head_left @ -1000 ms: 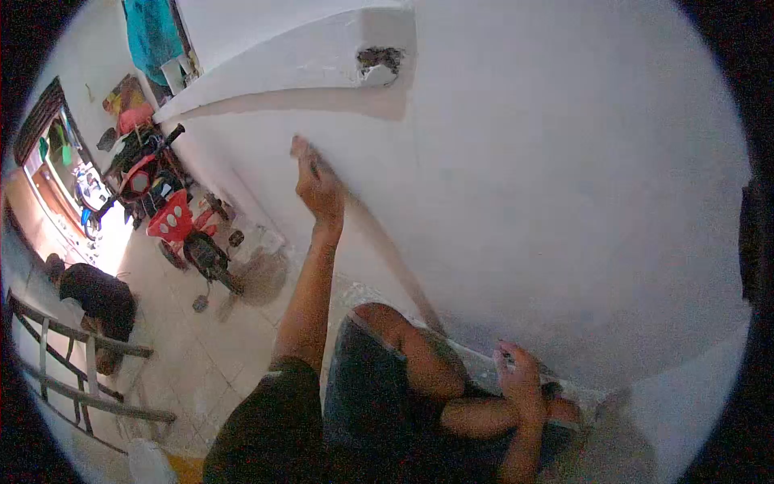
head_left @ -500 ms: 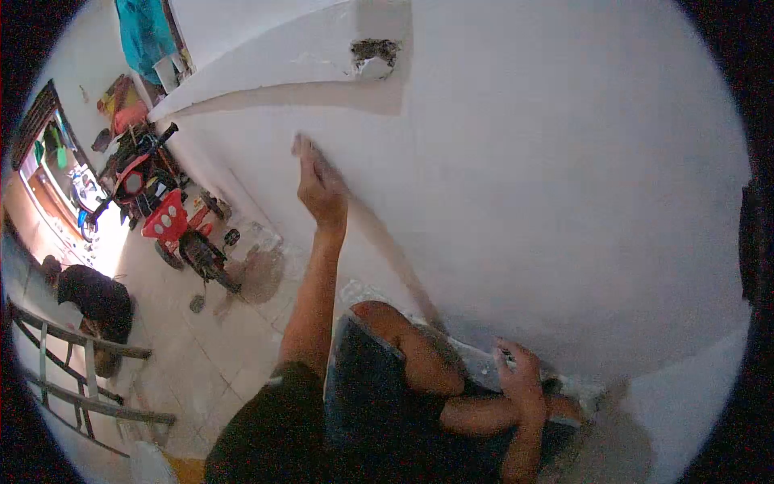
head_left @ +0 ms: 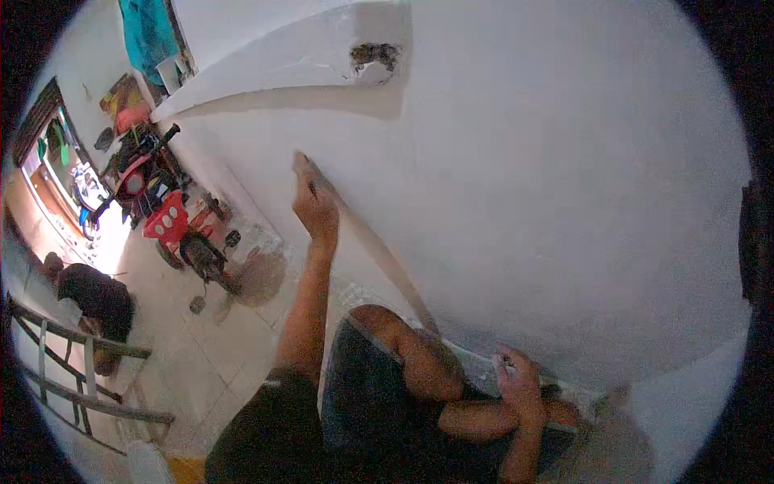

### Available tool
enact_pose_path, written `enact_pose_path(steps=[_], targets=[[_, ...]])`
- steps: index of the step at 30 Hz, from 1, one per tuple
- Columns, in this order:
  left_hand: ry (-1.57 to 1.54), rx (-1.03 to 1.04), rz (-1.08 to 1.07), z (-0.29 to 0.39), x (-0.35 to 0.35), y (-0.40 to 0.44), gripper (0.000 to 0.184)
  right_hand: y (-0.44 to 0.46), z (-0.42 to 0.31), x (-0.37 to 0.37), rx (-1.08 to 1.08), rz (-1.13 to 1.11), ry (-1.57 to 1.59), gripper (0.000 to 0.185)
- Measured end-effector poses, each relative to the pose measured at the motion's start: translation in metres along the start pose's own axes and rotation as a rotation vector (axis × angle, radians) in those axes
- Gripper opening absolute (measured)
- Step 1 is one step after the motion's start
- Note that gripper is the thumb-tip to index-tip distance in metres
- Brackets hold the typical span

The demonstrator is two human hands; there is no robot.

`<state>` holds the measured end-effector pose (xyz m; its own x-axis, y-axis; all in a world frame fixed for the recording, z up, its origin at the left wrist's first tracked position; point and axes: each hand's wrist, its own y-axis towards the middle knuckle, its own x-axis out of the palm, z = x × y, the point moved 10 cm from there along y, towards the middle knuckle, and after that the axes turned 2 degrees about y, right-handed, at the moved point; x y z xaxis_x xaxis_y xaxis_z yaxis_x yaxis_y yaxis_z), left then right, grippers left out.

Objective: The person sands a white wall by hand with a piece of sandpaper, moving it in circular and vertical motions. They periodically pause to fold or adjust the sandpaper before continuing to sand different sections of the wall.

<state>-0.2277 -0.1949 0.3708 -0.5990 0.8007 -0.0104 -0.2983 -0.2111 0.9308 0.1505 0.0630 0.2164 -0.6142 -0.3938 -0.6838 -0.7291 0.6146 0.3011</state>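
My left hand (head_left: 316,202) is raised against the white wall (head_left: 548,185), its fingers pressed together and pointing up. Whatever may be between those fingers is too small and blurred to name. Its shadow falls on the wall just to the right. Lower down, my right hand (head_left: 518,377) hovers near my bent legs, fingers curled, with whitish marks about the fingertips. I cannot make out what it holds, if anything. Above my left hand, a curved white ledge (head_left: 282,79) juts from the wall, with a rough broken hole (head_left: 376,58) at its right end.
A red child's ride-on bike (head_left: 168,218) stands on the tiled floor at left. A person in dark clothes (head_left: 97,302) crouches behind a ladder (head_left: 89,343) at lower left. A teal cloth (head_left: 147,36) hangs at upper left. White debris (head_left: 262,240) lies along the wall's foot.
My left hand has moved slightly down along the wall. My right hand has shifted a little, its fingers still curled.
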Motion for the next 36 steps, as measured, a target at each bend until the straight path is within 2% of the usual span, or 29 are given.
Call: enact_pose_path(steps=[2,5,7,8,9,10,11,12,14,18,20,21,22,23,25,27,29,31,34,35,36], targets=[[-0.060,-0.006,-0.048,0.038,0.010,0.039,0.039,0.005,0.014,0.015,0.096,-0.218,0.085,0.033],[-0.151,0.078,-0.170,0.076,0.041,0.012,0.040,0.007,0.025,0.030,-0.002,-0.249,0.207,0.033],[-0.390,0.452,-0.078,0.120,0.029,-0.036,0.044,0.004,0.034,0.035,0.039,-0.275,0.228,0.033],[-0.388,0.453,-0.068,0.113,0.013,-0.059,0.044,0.004,0.040,0.039,0.085,-0.297,0.249,0.033],[-0.321,0.360,-0.263,0.101,0.016,-0.084,0.045,0.005,0.035,0.037,0.075,-0.293,0.246,0.033],[-0.254,0.260,-0.457,0.084,0.031,-0.103,0.047,0.002,0.040,0.035,0.167,-0.308,0.131,0.033],[-0.283,0.140,-0.394,0.053,0.029,-0.101,0.046,-0.002,0.048,0.032,0.264,-0.323,0.019,0.033],[-0.309,0.021,-0.334,0.021,0.022,-0.094,0.045,-0.002,0.055,0.034,0.263,-0.321,0.020,0.033],[-0.194,0.001,-0.155,0.005,0.011,-0.039,0.044,0.000,0.054,0.038,0.080,-0.298,0.165,0.034],[-0.114,0.082,0.022,0.050,0.020,0.051,0.043,0.002,0.040,0.036,0.050,-0.280,0.217,0.033],[-0.277,0.043,-0.159,0.085,0.034,0.035,0.043,0.000,0.039,0.037,0.079,-0.278,0.224,0.032],[-0.570,0.197,-0.094,0.114,0.031,0.013,0.043,0.001,0.037,0.038,0.088,-0.276,0.229,0.032],[-0.315,0.384,-0.195,0.142,0.025,-0.013,0.042,0.002,0.035,0.039,0.092,-0.274,0.233,0.031],[-0.245,0.438,-0.300,0.153,0.025,-0.042,0.043,0.005,0.033,0.039,0.093,-0.270,0.237,0.031],[-0.325,0.398,-0.388,0.112,0.030,-0.076,0.044,0.007,0.025,0.032,0.076,-0.270,0.223,0.031],[-0.252,0.247,-0.344,0.055,0.023,-0.068,0.042,0.004,0.031,0.029,0.074,-0.268,0.207,0.030],[-0.229,-0.020,-0.212,0.006,0.022,-0.020,0.040,0.002,0.052,0.039,0.102,-0.276,0.233,0.030],[-0.121,0.041,0.048,0.019,0.007,0.044,0.042,0.003,0.057,0.042,0.070,-0.262,0.202,0.031],[-0.128,0.023,-0.056,0.068,0.030,0.050,0.044,0.004,0.047,0.037,0.057,-0.265,0.173,0.031],[-0.131,0.202,0.005,0.084,0.036,0.028,0.045,0.004,0.044,0.038,0.077,-0.279,0.177,0.032],[-0.126,0.233,-0.041,0.108,0.034,-0.006,0.042,0.005,0.044,0.038,0.075,-0.278,0.172,0.032]])
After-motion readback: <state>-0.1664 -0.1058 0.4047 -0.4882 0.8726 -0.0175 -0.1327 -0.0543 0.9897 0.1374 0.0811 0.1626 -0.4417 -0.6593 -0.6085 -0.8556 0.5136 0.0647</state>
